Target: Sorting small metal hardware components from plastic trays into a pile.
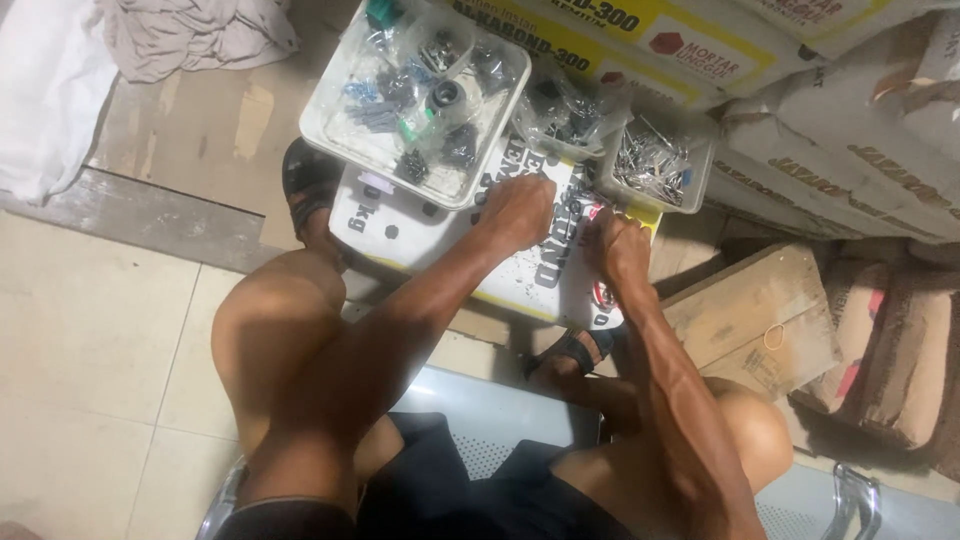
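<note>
Hardware trays (330, 125) just beyond both hands, sacks (850, 150) alongside.

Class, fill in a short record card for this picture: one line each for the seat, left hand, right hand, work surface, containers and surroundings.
seat: person sits on a perforated metal bench, knees apart, sandals on
left hand: left hand rests on the white printed sack
right hand: right hand is on the sack's right part; fingers curled, contents hidden
containers: large clear tray of mixed small hardware; small clear tub of metal screws or nails
surroundings: stacked sacks at right, wooden board, crumpled cloth
</note>
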